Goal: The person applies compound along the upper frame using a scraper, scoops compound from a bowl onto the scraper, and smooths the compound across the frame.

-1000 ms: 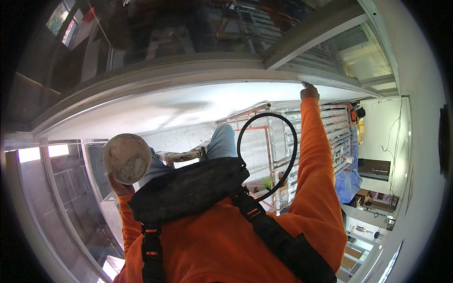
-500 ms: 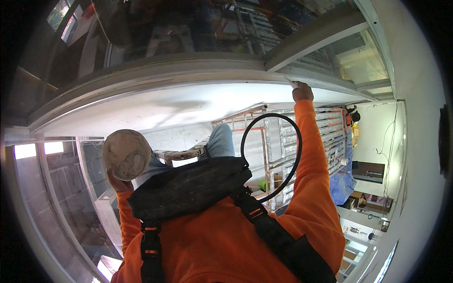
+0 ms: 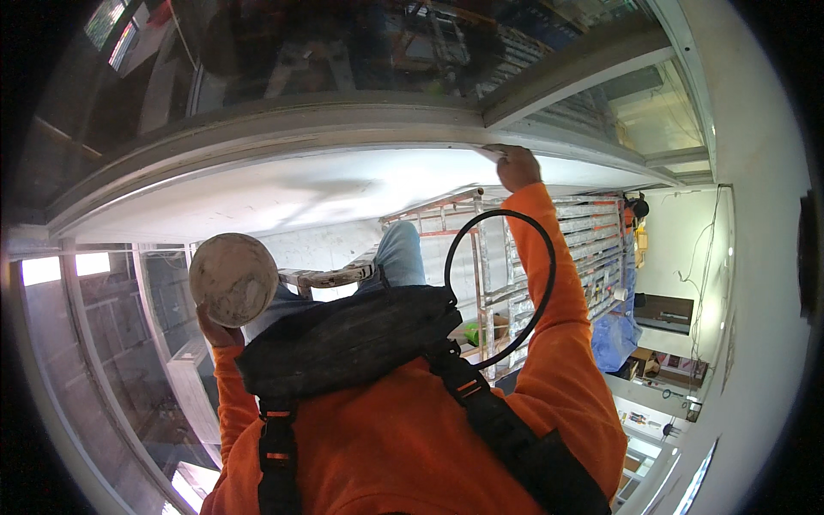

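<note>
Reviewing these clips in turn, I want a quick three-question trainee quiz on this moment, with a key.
1. What is the left hand holding? (A) a hammer (B) a round bowl (C) a phone
2. True or false: the right hand is inside the round bowl.
3. Fill in the colour: both sleeves are ____.

Key: 1. B. 2. False; it is up by the window frame, with a thin flat tool. 3. Orange.

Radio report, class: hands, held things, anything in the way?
Left hand holding round, smudged container. Right hand pinching thin pale piece at frame edge. Black loop overlaps right sleeve in view.
</note>
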`<state>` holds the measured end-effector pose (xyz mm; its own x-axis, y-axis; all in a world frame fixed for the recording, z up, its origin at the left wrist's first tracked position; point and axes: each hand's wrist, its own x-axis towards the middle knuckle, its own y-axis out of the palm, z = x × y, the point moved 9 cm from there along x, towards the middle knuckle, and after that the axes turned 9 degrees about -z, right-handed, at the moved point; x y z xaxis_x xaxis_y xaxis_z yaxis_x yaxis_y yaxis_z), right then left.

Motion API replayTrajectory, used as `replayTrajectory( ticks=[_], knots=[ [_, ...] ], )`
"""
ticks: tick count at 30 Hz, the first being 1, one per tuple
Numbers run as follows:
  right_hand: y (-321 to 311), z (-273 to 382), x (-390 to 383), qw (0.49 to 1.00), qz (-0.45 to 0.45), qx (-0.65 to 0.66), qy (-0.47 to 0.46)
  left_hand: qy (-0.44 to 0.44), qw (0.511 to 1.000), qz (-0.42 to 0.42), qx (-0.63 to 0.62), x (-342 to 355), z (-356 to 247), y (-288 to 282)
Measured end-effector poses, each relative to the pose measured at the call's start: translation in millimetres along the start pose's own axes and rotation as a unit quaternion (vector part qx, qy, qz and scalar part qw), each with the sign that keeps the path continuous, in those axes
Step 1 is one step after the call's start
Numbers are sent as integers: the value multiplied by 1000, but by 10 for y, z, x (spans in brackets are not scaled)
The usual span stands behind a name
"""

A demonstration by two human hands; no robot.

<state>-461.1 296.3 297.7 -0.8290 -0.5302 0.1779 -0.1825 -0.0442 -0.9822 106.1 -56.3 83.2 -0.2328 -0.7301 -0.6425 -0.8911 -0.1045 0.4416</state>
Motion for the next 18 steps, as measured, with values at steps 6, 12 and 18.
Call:
replayTrajectory(
  ticks=[6,12,18],
  knots=[
    [-61,-858,-136,983,-4,-113,143,14,1000,-20,-2,71,-32,-57],
    [136,-987,-93,984,-23,-110,136,-2,1000,-17,-24,-14,-69,-54],
    [-22,-164,-166,993,-48,18,-110,-2,1000,11,-27,-47,-61,15]
  ],
)
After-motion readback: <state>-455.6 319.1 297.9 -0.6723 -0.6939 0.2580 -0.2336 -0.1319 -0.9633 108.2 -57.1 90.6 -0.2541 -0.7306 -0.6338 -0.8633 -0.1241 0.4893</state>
